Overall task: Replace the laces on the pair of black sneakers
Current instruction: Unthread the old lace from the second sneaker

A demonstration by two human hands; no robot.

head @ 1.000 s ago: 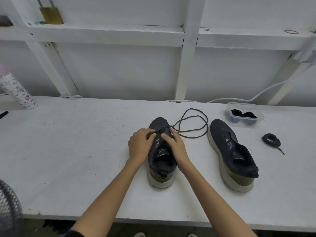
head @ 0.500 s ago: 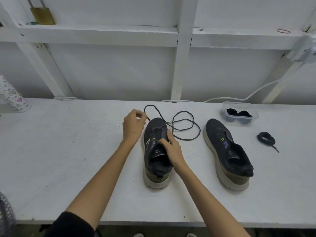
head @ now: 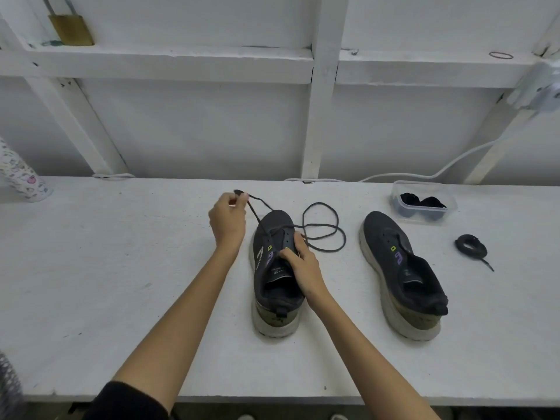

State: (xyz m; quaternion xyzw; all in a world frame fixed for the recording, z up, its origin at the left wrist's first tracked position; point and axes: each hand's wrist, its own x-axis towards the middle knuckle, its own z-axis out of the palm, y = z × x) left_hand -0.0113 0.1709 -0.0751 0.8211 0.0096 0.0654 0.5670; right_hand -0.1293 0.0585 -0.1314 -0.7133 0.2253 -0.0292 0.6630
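Bg stuff: white table (head: 106,268) w/ a white wood frame behind it. Brass padlock (head: 71,28) sits on the ledge (head: 181,60) top left, thin rubber band (head: 501,55) on the same ledge far right. White cable (head: 454,165) runs along the table's back edge & up toward a white box (head: 542,92) top right. Patterned bottle (head: 21,180) at the left edge, clear tub (head: 424,184) back right, mesh thing (head: 9,386) btm left, mostly cut off.

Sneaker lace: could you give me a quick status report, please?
Left hand pinches lace end, taut from the eyelet. Right hand grips sneaker at the tongue. Rest of lace loose on table; nothing in the way.
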